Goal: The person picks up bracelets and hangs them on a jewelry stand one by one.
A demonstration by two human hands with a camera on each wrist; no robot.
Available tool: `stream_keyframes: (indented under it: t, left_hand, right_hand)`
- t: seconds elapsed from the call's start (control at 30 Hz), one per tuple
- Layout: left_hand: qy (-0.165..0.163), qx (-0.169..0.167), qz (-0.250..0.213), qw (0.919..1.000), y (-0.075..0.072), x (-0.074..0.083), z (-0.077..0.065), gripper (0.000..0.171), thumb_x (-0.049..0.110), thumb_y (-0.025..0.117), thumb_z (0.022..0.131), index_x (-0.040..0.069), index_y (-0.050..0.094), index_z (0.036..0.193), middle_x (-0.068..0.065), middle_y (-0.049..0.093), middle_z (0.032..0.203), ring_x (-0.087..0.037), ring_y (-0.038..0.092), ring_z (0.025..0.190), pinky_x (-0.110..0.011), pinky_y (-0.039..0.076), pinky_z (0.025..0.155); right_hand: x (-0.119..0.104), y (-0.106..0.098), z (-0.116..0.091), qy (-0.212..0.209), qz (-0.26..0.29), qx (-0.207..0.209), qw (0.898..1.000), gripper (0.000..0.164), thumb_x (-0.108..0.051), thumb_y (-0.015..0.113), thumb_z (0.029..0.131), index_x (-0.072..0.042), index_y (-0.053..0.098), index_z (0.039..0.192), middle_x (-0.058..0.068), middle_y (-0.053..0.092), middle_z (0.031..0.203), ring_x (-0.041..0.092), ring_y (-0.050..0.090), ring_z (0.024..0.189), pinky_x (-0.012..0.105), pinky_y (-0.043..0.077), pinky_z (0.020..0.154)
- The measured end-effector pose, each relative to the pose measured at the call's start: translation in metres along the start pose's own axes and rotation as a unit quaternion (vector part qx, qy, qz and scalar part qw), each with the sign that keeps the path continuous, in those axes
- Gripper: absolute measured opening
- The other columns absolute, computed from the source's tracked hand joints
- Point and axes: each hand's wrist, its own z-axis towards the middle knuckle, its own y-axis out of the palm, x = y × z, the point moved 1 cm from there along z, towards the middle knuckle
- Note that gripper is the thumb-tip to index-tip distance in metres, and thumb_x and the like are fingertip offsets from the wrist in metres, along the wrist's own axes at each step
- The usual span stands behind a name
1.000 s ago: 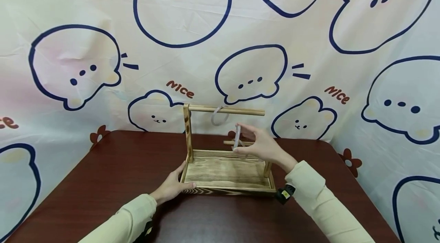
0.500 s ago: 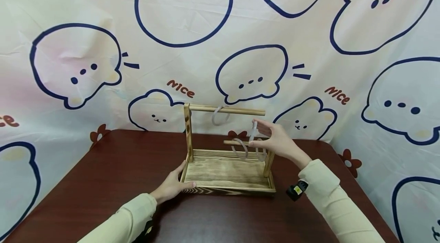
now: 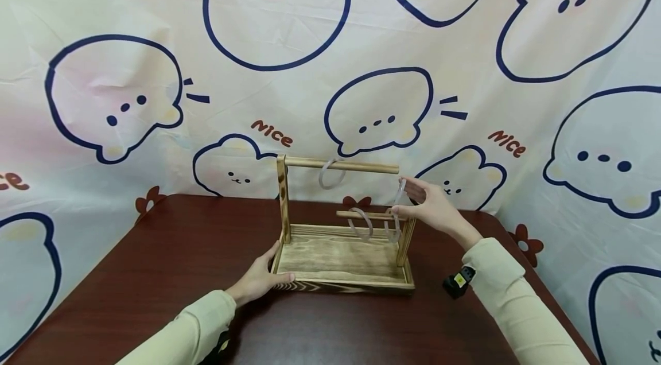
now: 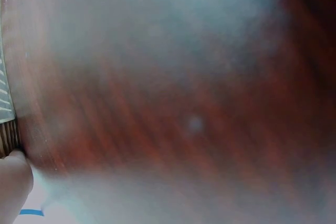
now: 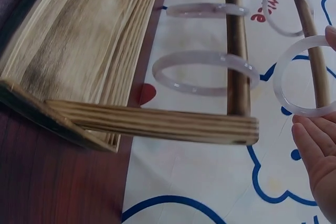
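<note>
A wooden bangle rack [image 3: 330, 259] with a tray base stands on the table. My left hand [image 3: 260, 278] grips its near left corner, thumb at the front rim. My right hand [image 3: 436, 207] pinches a translucent pale bangle [image 3: 400, 191] between thumb and fingertips, at the free right end of the upper rod [image 3: 369, 167]. In the right wrist view the held bangle [image 5: 280, 77] overlaps this rod's end. Another bangle [image 3: 321, 175] hangs midway along the upper rod. Two more, a left bangle [image 3: 369, 224] and a right bangle [image 5: 194, 57], hang on the lower rod [image 5: 237, 40].
The dark reddish-brown table [image 3: 196, 239] lies under the rack. Behind it hangs a cartoon-printed cloth [image 3: 299, 101]. The rack's left post [image 3: 283, 198] bears the upper rod, and its short right post [image 5: 157, 124] bears the lower one.
My right hand has moved to the right with the bangle, from in front of the lower rod to beyond the upper rod's free end. The left hand and rack have stayed put.
</note>
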Motion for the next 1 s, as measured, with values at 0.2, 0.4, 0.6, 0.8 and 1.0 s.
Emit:
stream_keyframes:
  t: [0.2, 0.4, 0.6, 0.8, 1.0]
  left_hand:
    - [0.000, 0.000, 0.001, 1.0000, 0.000, 0.000, 0.001, 0.099, 0.027, 0.075, 0.076, 0.006, 0.010, 0.148, -0.015, 0.012, 0.153, -0.032, 0.007, 0.139, -0.054, 0.021, 0.107]
    - [0.001, 0.002, 0.000, 1.0000, -0.002, 0.002, 0.000, 0.100, 0.027, 0.075, 0.076, 0.005, 0.010, 0.148, -0.016, 0.013, 0.153, -0.032, 0.007, 0.139, -0.055, 0.021, 0.107]
    - [-0.006, 0.000, -0.001, 1.0000, 0.000, 0.000, 0.001, 0.099, 0.028, 0.075, 0.076, 0.008, 0.011, 0.148, -0.014, 0.013, 0.153, -0.032, 0.008, 0.139, -0.054, 0.021, 0.107]
    - [-0.002, 0.004, -0.001, 1.0000, 0.000, -0.002, 0.001, 0.099, 0.027, 0.076, 0.075, 0.006, 0.011, 0.148, -0.015, 0.014, 0.152, -0.032, 0.008, 0.139, -0.054, 0.021, 0.107]
    - [-0.002, 0.006, -0.001, 1.0000, 0.000, -0.001, 0.001, 0.099, 0.026, 0.076, 0.075, 0.006, 0.012, 0.148, -0.016, 0.015, 0.152, -0.033, 0.009, 0.139, -0.054, 0.021, 0.107]
  right_hand:
    - [0.003, -0.006, 0.004, 0.022, 0.004, 0.013, 1.000, 0.088, -0.043, 0.072, 0.075, -0.013, 0.028, 0.145, 0.012, 0.031, 0.147, 0.029, 0.034, 0.133, 0.047, 0.031, 0.105]
    - [0.005, -0.011, 0.014, 0.016, 0.020, 0.038, 0.999, 0.085, -0.039, 0.073, 0.076, -0.015, 0.029, 0.145, 0.009, 0.031, 0.148, 0.026, 0.033, 0.134, 0.045, 0.030, 0.106]
    - [0.008, -0.018, 0.020, 0.008, 0.034, 0.036, 0.999, 0.088, -0.041, 0.074, 0.074, -0.013, 0.029, 0.144, 0.008, 0.030, 0.148, 0.027, 0.032, 0.135, 0.044, 0.029, 0.107]
    - [0.007, -0.018, 0.023, 0.000, 0.033, 0.032, 0.999, 0.089, -0.039, 0.075, 0.074, -0.012, 0.028, 0.145, 0.009, 0.030, 0.148, 0.027, 0.031, 0.135, 0.043, 0.028, 0.108]
    - [-0.005, -0.019, 0.029, -0.013, -0.005, 0.037, 0.999, 0.085, -0.037, 0.074, 0.076, -0.013, 0.030, 0.144, 0.012, 0.031, 0.148, 0.028, 0.034, 0.134, 0.042, 0.030, 0.107]
